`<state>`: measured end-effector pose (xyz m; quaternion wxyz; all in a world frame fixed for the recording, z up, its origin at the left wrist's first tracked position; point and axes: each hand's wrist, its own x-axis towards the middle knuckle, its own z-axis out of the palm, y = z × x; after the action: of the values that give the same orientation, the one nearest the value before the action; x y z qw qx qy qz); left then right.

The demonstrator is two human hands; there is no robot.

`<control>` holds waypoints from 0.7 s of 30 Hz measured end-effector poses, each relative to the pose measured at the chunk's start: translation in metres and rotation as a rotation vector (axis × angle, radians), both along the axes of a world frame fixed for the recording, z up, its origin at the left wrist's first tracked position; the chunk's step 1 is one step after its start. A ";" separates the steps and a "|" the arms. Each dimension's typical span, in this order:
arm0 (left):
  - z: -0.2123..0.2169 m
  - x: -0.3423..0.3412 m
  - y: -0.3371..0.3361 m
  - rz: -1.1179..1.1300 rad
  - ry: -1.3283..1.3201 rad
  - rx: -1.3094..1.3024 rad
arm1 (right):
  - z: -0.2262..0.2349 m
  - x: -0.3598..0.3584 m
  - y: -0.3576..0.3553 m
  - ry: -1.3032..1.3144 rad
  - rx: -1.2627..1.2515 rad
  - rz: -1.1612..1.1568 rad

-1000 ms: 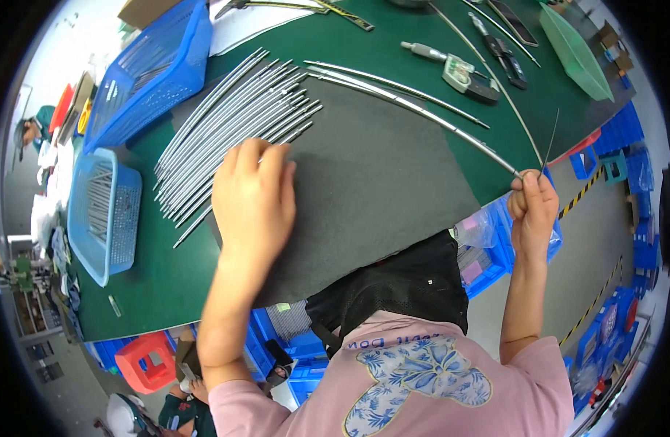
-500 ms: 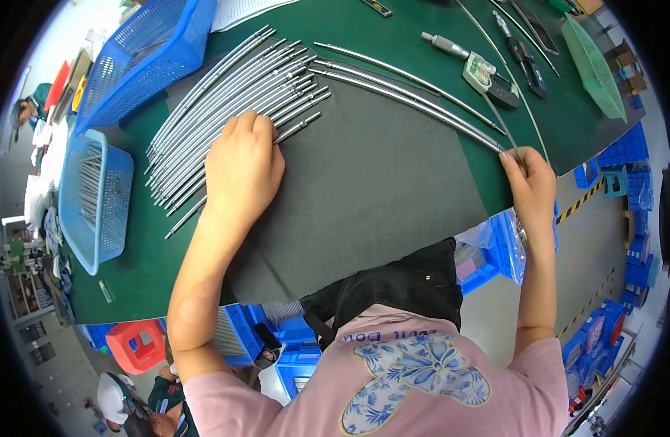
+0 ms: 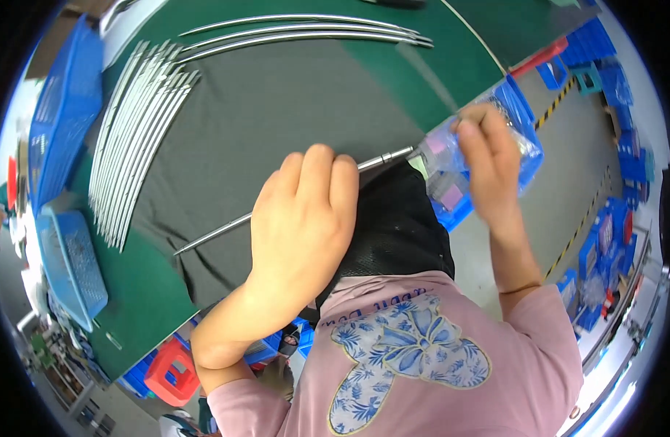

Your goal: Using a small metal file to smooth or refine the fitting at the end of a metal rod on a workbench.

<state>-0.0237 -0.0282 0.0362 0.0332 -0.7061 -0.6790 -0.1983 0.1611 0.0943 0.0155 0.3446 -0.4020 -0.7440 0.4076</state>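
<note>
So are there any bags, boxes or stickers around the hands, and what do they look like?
Clear plastic bag: at the table's near right edge under the right hand, see-through and crinkly, with small bits inside that are too blurred to tell.
Blue bin: under that bag, box-shaped, bright blue.
Blue mesh baskets: at the far left on the green table, rectangular.
No stickers, signs or screens can be made out.

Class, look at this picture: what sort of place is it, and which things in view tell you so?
Probably a factory assembly bench: rows of thin metal rods on a green worktable, blue parts bins beside it, and yellow-black floor tape.
</note>
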 end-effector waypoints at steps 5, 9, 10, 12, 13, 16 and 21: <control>-0.011 0.011 0.015 -0.042 -0.042 -0.056 | -0.016 0.013 -0.042 0.007 -0.035 0.005; -0.011 0.010 0.017 -0.030 -0.129 -0.023 | -0.019 0.006 -0.055 -0.005 -0.215 0.042; -0.011 0.012 0.018 -0.016 -0.188 0.003 | -0.023 0.004 -0.056 0.023 -0.216 0.043; -0.011 0.016 0.021 0.020 -0.268 0.046 | -0.031 -0.001 -0.058 0.056 -0.218 0.040; -0.012 0.017 0.023 0.021 -0.265 0.043 | -0.034 -0.002 -0.059 0.071 -0.189 0.045; -0.021 0.019 0.029 0.000 -0.316 0.104 | -0.036 -0.006 -0.059 0.079 -0.161 0.036; -0.035 0.021 0.033 -0.004 -0.411 0.232 | -0.047 -0.011 -0.060 0.039 -0.081 0.009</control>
<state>-0.0025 0.0052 0.0015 -0.0251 -0.6437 -0.6428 -0.4146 0.1501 0.0348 -0.0318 0.3406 -0.4043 -0.7218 0.4466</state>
